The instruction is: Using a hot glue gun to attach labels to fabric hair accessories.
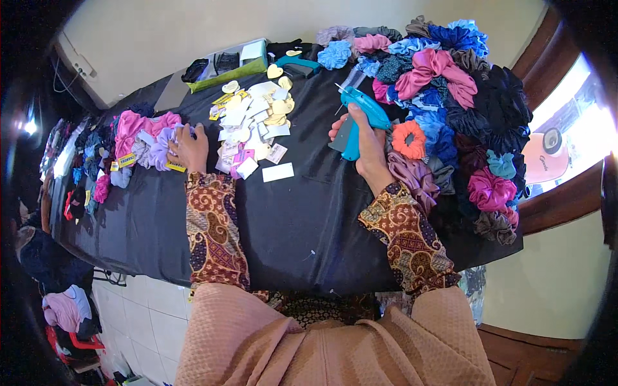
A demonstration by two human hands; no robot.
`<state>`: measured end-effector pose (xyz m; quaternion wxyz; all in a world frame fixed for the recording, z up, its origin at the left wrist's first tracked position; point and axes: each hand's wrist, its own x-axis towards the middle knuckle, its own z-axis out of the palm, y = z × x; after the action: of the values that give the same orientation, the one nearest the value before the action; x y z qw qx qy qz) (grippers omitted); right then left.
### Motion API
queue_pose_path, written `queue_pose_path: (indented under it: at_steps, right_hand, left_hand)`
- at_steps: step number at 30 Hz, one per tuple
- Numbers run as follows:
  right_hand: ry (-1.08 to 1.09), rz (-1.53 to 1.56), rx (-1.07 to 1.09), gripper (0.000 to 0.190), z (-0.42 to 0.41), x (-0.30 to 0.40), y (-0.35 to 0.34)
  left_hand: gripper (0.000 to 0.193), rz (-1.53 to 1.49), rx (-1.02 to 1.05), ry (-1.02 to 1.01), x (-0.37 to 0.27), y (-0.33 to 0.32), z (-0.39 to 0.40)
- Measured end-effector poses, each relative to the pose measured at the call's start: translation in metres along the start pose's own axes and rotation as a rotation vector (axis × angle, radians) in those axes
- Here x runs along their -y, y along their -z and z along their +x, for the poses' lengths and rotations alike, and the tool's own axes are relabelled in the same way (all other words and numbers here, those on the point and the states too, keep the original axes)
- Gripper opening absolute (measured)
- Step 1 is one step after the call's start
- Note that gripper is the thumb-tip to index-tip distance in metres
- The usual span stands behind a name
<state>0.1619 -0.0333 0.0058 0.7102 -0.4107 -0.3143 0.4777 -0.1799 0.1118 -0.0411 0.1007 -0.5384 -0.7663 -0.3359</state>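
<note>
My right hand [369, 144] is closed around the handle of a teal tagging gun [364, 113], its needle pointing up and to the left. On the left, my left hand [190, 147] rests with bent fingers on a lavender scrunchie [164, 144] that has a yellow tag [175, 166] beside it; whether the fingers grip it cannot be told. Pink satin scrunchies [129, 132] and another yellow tag lie next to it. Between the hands is a loose heap of paper tags [256, 113], white, cream and yellow, with one blank white tag [278, 172] at its lower edge.
A large pile of scrunchies [434, 87] covers the right end of the black-clothed table [289, 231]. Behind the tags stand a green-edged box [231, 72] and a second teal tagging gun [299, 62]. More tagged scrunchies [91, 164] lie far left. A window borders the right side.
</note>
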Motion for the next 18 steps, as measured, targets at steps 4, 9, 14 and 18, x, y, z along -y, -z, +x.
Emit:
queue_pose_path:
  at_steps: [4, 9, 14, 18]
  right_hand:
    - [0.002, 0.002, 0.003, 0.034, 0.000, 0.000, -0.002]
    - [-0.013, -0.025, 0.001, 0.033, 0.000, 0.000, -0.001]
    - [-0.020, -0.015, -0.015, 0.030, -0.001, 0.001, -0.004]
    - [-0.018, -0.018, -0.004, 0.030, 0.000, -0.001, -0.004]
  left_hand:
    - [0.052, 0.031, 0.056, -0.026, 0.027, 0.000, 0.022]
    - [0.051, 0.043, 0.066, -0.072, 0.070, -0.002, 0.051]
    - [0.052, 0.158, 0.059, -0.016, 0.090, -0.004, 0.076]
    - [0.053, 0.298, -0.032, -0.004, 0.083, -0.001, 0.076]
